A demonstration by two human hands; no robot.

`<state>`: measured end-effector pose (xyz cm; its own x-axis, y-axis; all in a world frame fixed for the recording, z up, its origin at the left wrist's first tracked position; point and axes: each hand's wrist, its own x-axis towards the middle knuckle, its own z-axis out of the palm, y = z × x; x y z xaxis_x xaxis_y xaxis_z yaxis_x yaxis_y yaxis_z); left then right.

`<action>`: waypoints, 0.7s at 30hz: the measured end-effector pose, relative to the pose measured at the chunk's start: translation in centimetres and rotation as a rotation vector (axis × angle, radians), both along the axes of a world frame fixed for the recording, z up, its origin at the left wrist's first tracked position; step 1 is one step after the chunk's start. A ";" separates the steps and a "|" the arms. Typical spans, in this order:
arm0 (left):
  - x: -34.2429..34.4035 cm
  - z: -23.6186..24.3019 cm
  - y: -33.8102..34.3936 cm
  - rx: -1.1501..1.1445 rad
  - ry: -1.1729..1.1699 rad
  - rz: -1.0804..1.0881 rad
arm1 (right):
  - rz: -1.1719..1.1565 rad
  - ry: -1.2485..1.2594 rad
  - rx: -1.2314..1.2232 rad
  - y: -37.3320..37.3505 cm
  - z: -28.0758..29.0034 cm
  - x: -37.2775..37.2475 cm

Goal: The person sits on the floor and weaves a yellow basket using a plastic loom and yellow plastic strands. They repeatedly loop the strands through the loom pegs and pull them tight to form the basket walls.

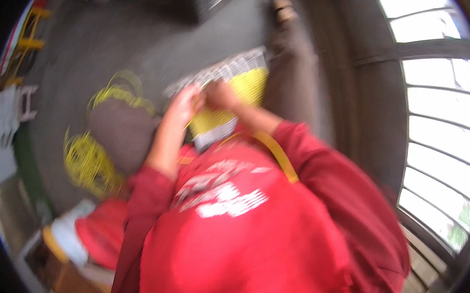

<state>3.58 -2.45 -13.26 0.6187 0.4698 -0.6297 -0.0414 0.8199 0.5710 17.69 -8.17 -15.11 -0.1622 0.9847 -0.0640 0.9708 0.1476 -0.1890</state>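
The picture is tilted and blurred by motion. A flat woven piece (238,87), yellow in the middle with white and grey bands at its ends, lies across my lap. My left hand (185,106) grips its near left edge, with a thin yellow strand running down from the fingers. My right hand (221,95) presses on the yellow part right beside the left hand. What exactly each finger pinches is too blurred to tell. My red sleeves and red top fill the lower half of the view.
Coils of yellow strand (88,163) lie on the grey floor at the left, and more loops (120,90) lie further up. My outstretched leg (293,58) runs to a foot at the top. Windows (445,107) line the right. A red object (97,234) and boxes sit lower left.
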 end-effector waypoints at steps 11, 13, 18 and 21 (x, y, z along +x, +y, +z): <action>-0.1 0.9 -0.4 -0.041 0.085 0.030 | -0.661 0.705 -0.167 -0.9 4.4 0.1; -0.6 0.4 -0.2 -0.107 0.078 0.058 | -0.621 0.687 -0.128 -1.0 4.9 -0.4; -1.0 0.8 -0.3 -0.081 0.047 0.042 | -0.609 0.570 -0.152 -0.9 6.0 -1.2; -1.1 1.2 -0.3 -0.078 0.006 -0.001 | -0.640 0.676 -0.078 -0.5 4.9 -1.2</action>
